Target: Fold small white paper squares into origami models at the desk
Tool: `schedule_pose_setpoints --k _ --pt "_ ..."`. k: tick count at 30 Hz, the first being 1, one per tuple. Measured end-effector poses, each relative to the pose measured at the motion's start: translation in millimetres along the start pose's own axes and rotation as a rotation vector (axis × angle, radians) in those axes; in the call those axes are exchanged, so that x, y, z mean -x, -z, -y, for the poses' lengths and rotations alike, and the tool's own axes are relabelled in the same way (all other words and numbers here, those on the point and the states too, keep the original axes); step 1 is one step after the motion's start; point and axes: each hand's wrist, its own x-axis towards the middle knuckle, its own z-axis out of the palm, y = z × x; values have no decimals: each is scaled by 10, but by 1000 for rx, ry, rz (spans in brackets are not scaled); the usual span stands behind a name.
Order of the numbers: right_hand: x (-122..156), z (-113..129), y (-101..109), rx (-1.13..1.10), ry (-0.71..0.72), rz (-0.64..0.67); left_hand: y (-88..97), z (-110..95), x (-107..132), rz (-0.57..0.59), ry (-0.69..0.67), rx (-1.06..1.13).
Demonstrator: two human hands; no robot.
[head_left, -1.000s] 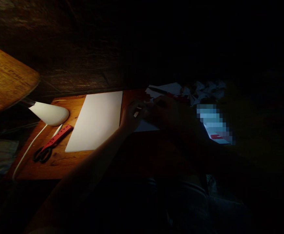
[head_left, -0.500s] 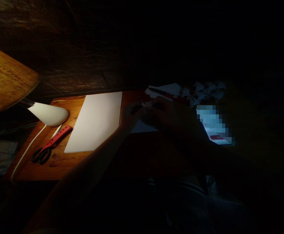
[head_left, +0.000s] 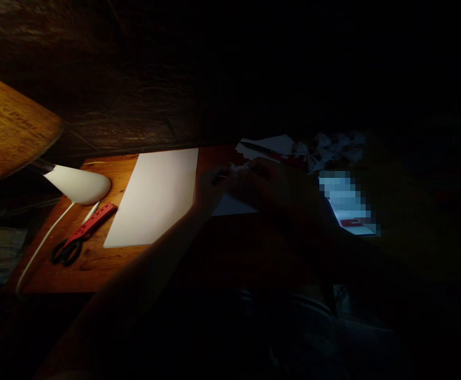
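Note:
My left hand (head_left: 213, 182) and my right hand (head_left: 262, 179) meet over the middle of the wooden table (head_left: 95, 277). Between their fingertips is a small piece of folded paper (head_left: 238, 168), pale and partly covered by the fingers. Both hands are closed on it, though deep shadow hides much of the right one. Beneath them a sheet of white paper (head_left: 234, 206) lies on the table. Left of my left hand rests a larger stack of white paper (head_left: 157, 195), brightly lit.
A lamp with a white base (head_left: 82, 184) and a tan shade (head_left: 12, 126) stands at left. Near it lie scissors with black handles (head_left: 72, 252) and a red cover (head_left: 91, 224). Behind my right hand are a knife (head_left: 260, 149) and several folded paper pieces (head_left: 333, 150). A lit phone (head_left: 347, 206) is at right.
The folded paper has turned slightly between my fingers, and its pointed outline looks flatter now. Both hands stay in nearly the same place.

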Motion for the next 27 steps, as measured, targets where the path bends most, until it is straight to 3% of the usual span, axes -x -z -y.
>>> schedule_pose_setpoints --k 12,27 --pt "-23 29 0 -74 -79 -29 52 -60 -1 47 -69 -100" --pt "4 48 18 71 -17 -16 69 -1 -16 37 -93 -122"
